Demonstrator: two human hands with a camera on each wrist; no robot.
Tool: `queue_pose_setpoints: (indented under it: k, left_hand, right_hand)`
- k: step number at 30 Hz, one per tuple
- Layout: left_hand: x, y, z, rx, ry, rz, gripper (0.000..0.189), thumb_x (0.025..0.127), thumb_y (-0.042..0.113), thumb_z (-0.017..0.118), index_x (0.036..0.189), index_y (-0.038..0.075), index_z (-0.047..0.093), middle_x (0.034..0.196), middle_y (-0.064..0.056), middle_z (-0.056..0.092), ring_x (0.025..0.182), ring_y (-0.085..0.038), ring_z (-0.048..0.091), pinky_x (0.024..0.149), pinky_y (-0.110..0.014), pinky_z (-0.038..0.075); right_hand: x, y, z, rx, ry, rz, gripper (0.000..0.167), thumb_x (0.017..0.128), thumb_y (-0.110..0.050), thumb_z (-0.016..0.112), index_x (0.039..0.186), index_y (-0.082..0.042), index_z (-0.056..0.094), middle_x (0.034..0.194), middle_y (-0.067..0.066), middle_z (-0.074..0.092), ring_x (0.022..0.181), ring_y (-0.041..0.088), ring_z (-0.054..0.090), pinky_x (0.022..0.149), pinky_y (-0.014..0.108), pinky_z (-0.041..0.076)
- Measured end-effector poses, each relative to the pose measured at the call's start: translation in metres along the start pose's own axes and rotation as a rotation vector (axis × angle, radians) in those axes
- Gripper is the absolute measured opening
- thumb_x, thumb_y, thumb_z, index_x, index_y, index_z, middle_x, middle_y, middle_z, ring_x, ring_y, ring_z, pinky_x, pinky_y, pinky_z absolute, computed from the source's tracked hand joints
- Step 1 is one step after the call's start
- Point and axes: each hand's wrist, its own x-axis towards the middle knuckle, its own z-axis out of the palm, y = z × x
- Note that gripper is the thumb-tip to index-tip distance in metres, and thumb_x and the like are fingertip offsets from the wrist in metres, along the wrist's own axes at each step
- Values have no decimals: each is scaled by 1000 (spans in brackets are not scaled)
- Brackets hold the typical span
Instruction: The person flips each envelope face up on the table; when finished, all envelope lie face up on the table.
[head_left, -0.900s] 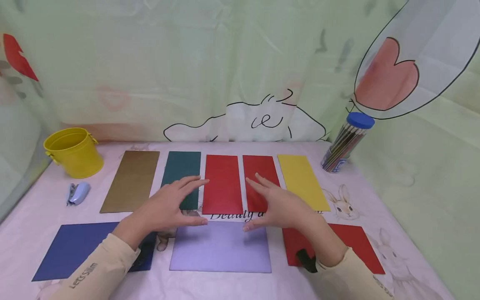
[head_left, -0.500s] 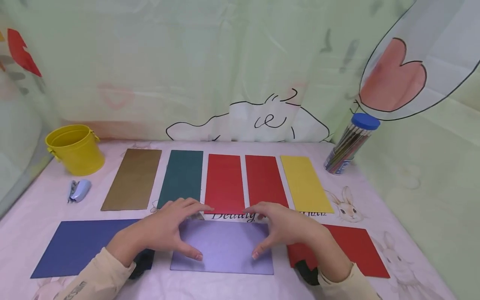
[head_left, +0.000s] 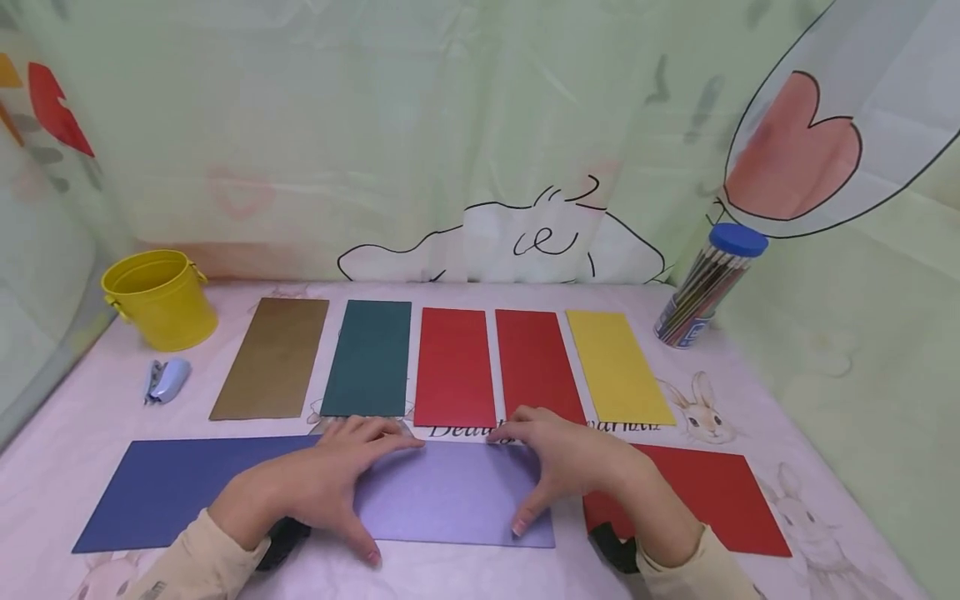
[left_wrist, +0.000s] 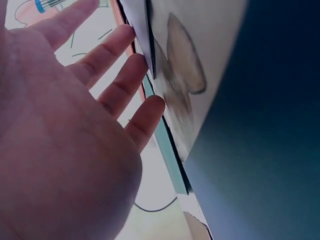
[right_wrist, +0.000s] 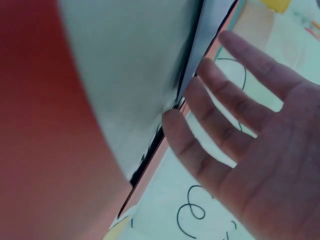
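A lavender rectangular sheet point(head_left: 457, 500) lies flat at the front middle of the table. My left hand point(head_left: 322, 479) spreads over its left side, the thumb reaching past the near left corner and the fingertips at the far edge. Over the right side is my right hand point(head_left: 577, 454), thumb above the near right part, fingers bent gently toward the far edge. Both wrist views show separated, relaxed fingers: the left hand point(left_wrist: 75, 135) beside the lavender sheet point(left_wrist: 142, 30), the right hand point(right_wrist: 260, 135) likewise. Neither hand grips it.
A blue sheet point(head_left: 180, 483) and a red sheet point(head_left: 712, 500) flank it under the forearms. Behind stand brown point(head_left: 272, 358), green point(head_left: 367, 358), two red point(head_left: 453, 367) and yellow point(head_left: 621, 367) sheets in a row. A yellow bucket point(head_left: 161, 304), stapler point(head_left: 167, 381) and pencil jar point(head_left: 705, 292) sit farther out.
Both hands have come lower and nearer the front, down onto the lavender sheet. The left hand has also shifted left, to the sheet's left side. The sheets lie as before.
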Motion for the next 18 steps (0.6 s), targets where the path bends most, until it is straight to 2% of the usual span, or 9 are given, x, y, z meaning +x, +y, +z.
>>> queue_pose_setpoints:
  k: [6,12,18]
  left_hand:
    - [-3,0,1,-1,-5,5,105,62,60,91,150,25,46,144,2,39,134,-26,32,103,-63,28]
    - [-4,-1,0,15,7,10,104,62,58,91,149,23,48,144,-1,40,133,-27,33,103,-62,30]
    - [-2,-1,0,27,10,21,98,64,58,90,147,21,52,140,4,41,129,-23,34,102,-55,33]
  right_hand:
    - [-1,-6,3,-58,-35,6,99,54,-59,94,139,-23,57,126,-3,47,118,17,42,89,42,54]
    - [1,-11,7,-117,-60,9,108,51,-59,94,142,-24,49,132,-3,45,123,18,39,97,47,49]
    - [1,-14,10,-176,-68,14,109,51,-57,95,141,-23,45,132,-3,44,123,19,38,101,48,45]
